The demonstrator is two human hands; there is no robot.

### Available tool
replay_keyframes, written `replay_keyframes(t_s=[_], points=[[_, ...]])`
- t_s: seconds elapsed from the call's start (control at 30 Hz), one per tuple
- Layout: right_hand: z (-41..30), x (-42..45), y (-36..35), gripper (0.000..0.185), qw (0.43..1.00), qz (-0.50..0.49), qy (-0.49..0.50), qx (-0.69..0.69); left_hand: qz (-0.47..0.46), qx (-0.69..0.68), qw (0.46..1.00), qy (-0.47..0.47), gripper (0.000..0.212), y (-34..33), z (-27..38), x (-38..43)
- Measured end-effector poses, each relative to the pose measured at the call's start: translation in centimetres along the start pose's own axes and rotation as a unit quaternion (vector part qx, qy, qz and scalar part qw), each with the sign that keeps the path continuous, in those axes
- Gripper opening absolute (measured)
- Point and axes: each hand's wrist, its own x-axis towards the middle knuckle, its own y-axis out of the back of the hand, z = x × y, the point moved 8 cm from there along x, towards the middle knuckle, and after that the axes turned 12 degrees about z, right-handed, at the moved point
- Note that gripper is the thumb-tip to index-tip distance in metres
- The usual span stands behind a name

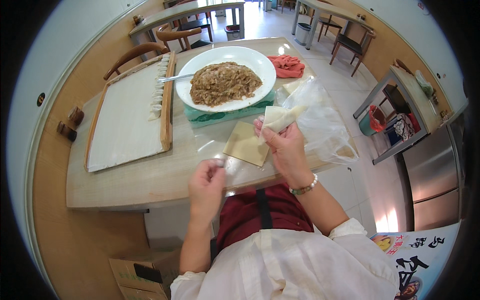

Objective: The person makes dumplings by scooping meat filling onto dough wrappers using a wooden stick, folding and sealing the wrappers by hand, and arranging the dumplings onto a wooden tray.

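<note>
My right hand holds a folded wonton wrapper above the table, with one pointed end sticking out to the right. Whether filling lies inside it cannot be seen. My left hand, slightly blurred, hovers near the table's front edge with its fingers curled in; nothing shows in it. Between the hands lies a stack of square yellowish wrappers. Behind it, a large white dish of minced filling rests on a green box. A metal utensil leans in the filling.
At left, a wood-rimmed tray carries a row of folded wontons along its right side. A clear plastic bag and a red cloth lie at right on the table. A chair stands behind the tray.
</note>
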Motion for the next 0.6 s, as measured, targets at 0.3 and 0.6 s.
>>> replay_keyframes(t_s=[0.3,0.6], points=[[4.2,-5.1,-2.5,0.033,0.988,-0.061,-0.128,0.062,0.096,-0.435,0.851,0.277,0.015,-4.4,-4.0,0.1],[3.1,-2.0,-0.7,0.023,0.986,-0.021,-0.164,-0.034,0.124,-0.373,0.892,0.226,0.016,-2.0,-3.4,1.4]])
